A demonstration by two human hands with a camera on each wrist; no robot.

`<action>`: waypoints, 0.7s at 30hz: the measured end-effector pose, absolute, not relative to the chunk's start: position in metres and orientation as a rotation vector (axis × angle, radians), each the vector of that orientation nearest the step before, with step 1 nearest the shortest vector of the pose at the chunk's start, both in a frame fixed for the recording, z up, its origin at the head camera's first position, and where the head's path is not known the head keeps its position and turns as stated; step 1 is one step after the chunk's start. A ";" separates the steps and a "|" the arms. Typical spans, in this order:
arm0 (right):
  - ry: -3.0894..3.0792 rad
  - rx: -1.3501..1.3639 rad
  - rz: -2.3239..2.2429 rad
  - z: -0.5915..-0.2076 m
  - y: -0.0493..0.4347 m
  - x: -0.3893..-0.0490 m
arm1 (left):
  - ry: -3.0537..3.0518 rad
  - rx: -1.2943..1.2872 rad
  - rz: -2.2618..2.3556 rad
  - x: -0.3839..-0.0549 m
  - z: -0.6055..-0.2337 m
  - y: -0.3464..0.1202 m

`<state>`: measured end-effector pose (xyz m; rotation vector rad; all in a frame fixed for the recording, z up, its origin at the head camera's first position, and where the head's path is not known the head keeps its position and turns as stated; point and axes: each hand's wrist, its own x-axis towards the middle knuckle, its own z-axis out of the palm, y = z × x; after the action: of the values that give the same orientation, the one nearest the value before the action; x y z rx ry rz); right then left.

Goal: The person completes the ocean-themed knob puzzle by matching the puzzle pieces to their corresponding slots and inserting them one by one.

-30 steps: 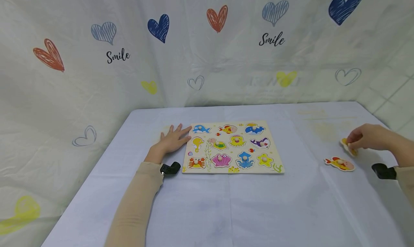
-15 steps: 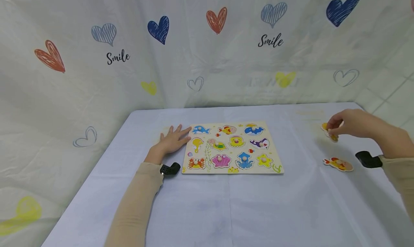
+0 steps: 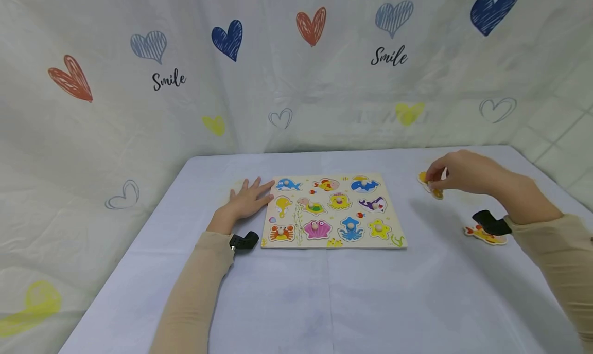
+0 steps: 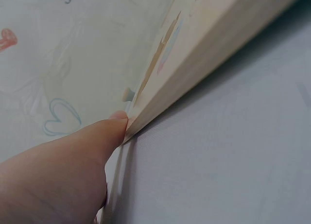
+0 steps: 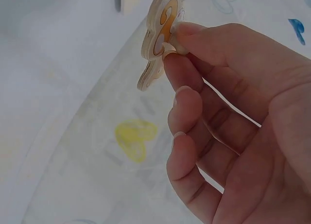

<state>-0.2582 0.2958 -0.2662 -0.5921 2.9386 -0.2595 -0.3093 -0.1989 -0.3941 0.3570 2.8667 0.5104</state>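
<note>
In the head view my left hand [image 3: 247, 199] lies at the left edge of a wooden peg puzzle board [image 3: 266, 243], fingers spread. The left wrist view shows the thumb [image 4: 104, 131] touching the edge of the board [image 4: 180, 83]. My right hand [image 3: 468, 174] holds a yellow-orange seahorse puzzle piece [image 3: 422, 178] above the table, to the right of the board. Up close in the right wrist view, thumb and index finger pinch the seahorse piece [image 5: 163, 22], and the other fingers are curled below. Part of the piece is hidden behind the fingertips.
A red and yellow fish puzzle piece [image 3: 486, 236] lies on the white-covered table [image 3: 370, 297], partly behind the right wrist's black camera [image 3: 491, 223]. Several knobbed sea-animal pieces, such as a crab [image 3: 281, 233] and a starfish [image 3: 380, 229], sit in the board. A heart-printed curtain [image 3: 324, 86] hangs behind.
My right hand has lifted the seahorse piece from the table at the right and carried it leftwards towards the board. My left hand and the board have stayed in place.
</note>
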 end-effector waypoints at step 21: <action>2.888 -0.737 -0.290 -0.277 0.211 -0.276 | 2.864 0.348 0.517 -0.311 -0.396 -0.200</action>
<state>-0.2756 0.2106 -0.2767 -0.7368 2.8884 -0.2897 -0.3115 -0.1999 -0.3962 0.3477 2.8642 0.5167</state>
